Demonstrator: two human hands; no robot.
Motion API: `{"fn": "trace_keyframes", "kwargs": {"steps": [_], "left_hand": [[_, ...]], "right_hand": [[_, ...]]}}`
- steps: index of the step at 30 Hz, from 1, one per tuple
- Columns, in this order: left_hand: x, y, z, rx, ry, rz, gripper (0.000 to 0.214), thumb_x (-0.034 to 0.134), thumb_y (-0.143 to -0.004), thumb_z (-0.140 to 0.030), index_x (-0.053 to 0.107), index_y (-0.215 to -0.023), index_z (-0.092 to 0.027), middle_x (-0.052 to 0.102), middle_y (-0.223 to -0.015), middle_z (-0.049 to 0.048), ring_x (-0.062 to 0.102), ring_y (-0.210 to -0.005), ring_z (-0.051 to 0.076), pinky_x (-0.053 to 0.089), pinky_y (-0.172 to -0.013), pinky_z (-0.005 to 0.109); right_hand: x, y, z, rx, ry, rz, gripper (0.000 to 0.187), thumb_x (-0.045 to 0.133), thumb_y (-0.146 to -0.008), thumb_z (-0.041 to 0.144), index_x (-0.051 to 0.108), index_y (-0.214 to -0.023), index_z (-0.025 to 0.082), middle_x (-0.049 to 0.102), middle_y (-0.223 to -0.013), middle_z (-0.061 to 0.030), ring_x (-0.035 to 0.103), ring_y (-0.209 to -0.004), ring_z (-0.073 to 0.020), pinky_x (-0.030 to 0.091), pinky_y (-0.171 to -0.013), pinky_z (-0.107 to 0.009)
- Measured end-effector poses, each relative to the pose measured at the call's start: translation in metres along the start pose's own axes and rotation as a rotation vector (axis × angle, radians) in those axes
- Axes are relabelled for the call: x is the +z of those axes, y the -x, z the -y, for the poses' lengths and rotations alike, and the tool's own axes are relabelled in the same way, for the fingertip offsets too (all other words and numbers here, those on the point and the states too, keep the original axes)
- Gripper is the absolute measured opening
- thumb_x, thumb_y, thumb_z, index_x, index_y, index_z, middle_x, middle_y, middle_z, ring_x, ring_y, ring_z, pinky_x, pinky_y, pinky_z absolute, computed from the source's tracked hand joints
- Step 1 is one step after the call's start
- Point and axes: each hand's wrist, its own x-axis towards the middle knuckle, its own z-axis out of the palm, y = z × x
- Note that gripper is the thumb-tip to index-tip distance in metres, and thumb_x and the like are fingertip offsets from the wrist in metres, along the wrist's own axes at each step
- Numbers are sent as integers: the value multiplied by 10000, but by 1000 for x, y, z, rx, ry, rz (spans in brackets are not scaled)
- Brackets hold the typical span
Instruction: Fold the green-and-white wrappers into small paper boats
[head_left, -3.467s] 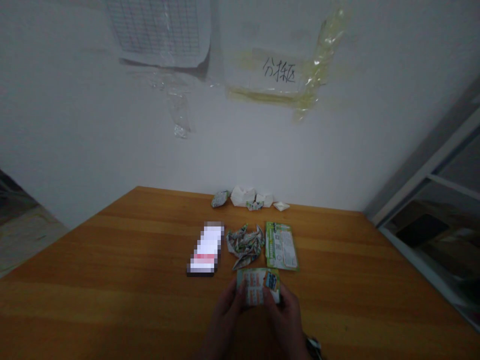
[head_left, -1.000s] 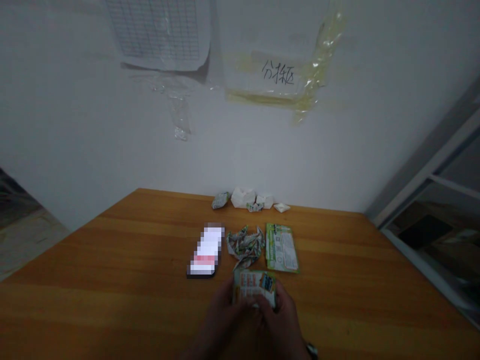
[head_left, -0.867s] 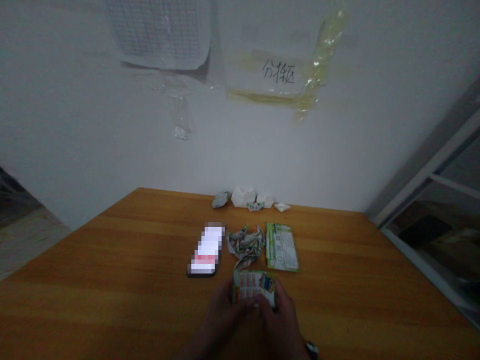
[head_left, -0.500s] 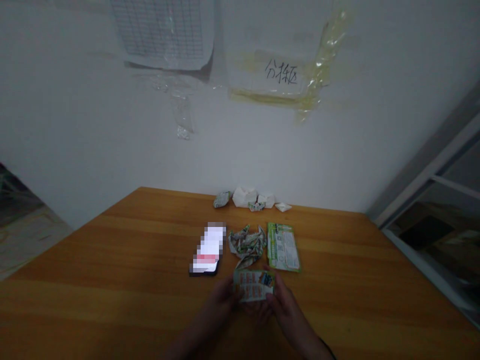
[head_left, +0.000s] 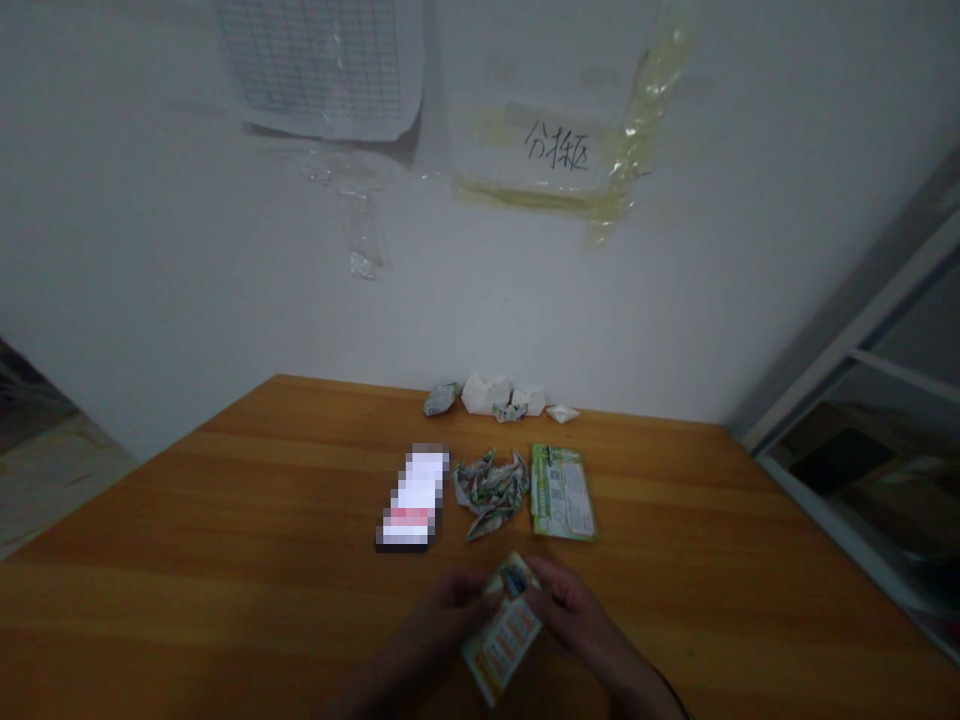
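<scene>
Rising high, a white wall [head_left: 510, 310] backs the wooden desk [head_left: 240, 500]; over its near side the left hand [head_left: 452, 606] and right hand [head_left: 571, 606] pinch a slanted printed card [head_left: 508, 638] between them; beyond lie a pixelated phone [head_left: 415, 496], a green-edged packet [head_left: 562, 495] and, between those two, crumpled printed paper [head_left: 495, 490].

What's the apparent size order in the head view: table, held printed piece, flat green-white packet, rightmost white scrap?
1. Table
2. Flat green-white packet and held printed piece: too alike to rank; the held one is nearer the camera and partly covered.
3. Rightmost white scrap
</scene>
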Motion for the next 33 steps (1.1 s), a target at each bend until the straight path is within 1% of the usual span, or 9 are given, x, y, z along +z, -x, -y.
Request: {"fn": "trace_keyframes", "kwargs": {"steps": [3, 5, 9, 13, 21, 23, 26, 30, 33], "left_hand": [[-2, -6, 10, 8, 126, -16, 382, 774, -674, -467, 759, -833, -119, 777, -767, 97, 709, -672, 240, 526, -658, 315], [-4, -10, 12, 20, 220, -45, 383, 775, -682, -446, 753, -870, -113, 780, -808, 115, 716, -692, 239, 524, -668, 310], [-9, -14, 8, -38, 280, -21, 359, 819, -636, -373, 758, -836, -81, 774, -750, 130, 719, -682, 243, 519, -668, 301], [-9, -15, 8, -46, 315, -10, 291, 792, -679, -322, 759, -836, -79, 774, -770, 128, 713, -677, 226, 516, -673, 290], [10, -1, 0, -47, 435, 81, 241, 743, -712, -250, 759, -905, -108, 770, -880, 118, 709, -828, 251, 509, -796, 319], [14, 3, -4, -49, 435, 83, 253, 734, -716, -224, 753, -940, -110, 764, -937, 124, 701, -890, 255, 501, -839, 330], [15, 4, -4, -31, 460, 95, 300, 738, -697, -222, 745, -972, -102, 747, -1028, 148, 678, -994, 286, 459, -946, 375], [11, -3, 3, -104, 405, 95, 360, 768, -631, -215, 749, -974, -108, 751, -1044, 148, 667, -1037, 313, 431, -987, 389], [6, -7, 8, -119, 350, 93, 355, 755, -654, -255, 748, -976, -108, 761, -1027, 133, 673, -1030, 315, 455, -952, 372]], "right_hand": [[3, 1, -1, -187, 216, -143, 545, 607, -855, 454, 505, -1352, 253, 679, -1104, -80, 644, -926, -230, 507, -819, -340], [2, 0, -1, -331, 464, -98, 513, 643, -849, 341, 515, -1344, 298, 626, -1242, -82, 587, -1083, -257, 462, -924, -382], [-2, -2, 3, -526, 779, -36, 372, 603, -881, 204, 620, -1232, 328, 689, -1136, -66, 593, -1031, -236, 475, -899, -372], [-2, -3, 4, -596, 759, -106, 237, 607, -891, 247, 696, -1105, 296, 725, -968, -64, 621, -896, -221, 523, -775, -338], [-3, -1, -2, -719, 667, -247, 224, 599, -883, 173, 719, -1031, 292, 731, -983, -60, 625, -951, -225, 513, -825, -361], [-1, -1, -2, -706, 571, -266, 183, 606, -877, 189, 737, -963, 284, 735, -932, -57, 634, -922, -227, 516, -805, -358], [6, -2, -3, -575, 419, -322, 108, 645, -849, 240, 742, -802, 234, 725, -850, -59, 645, -850, -226, 516, -766, -333], [17, -5, -11, -352, 265, -472, 193, 674, -812, 287, 661, -651, 181, 683, -722, -33, 632, -719, -196, 495, -688, -270], [17, -7, -17, -292, 190, -512, 238, 658, -810, 332, 622, -637, 174, 629, -638, -2, 590, -635, -170, 468, -608, -238]]}}
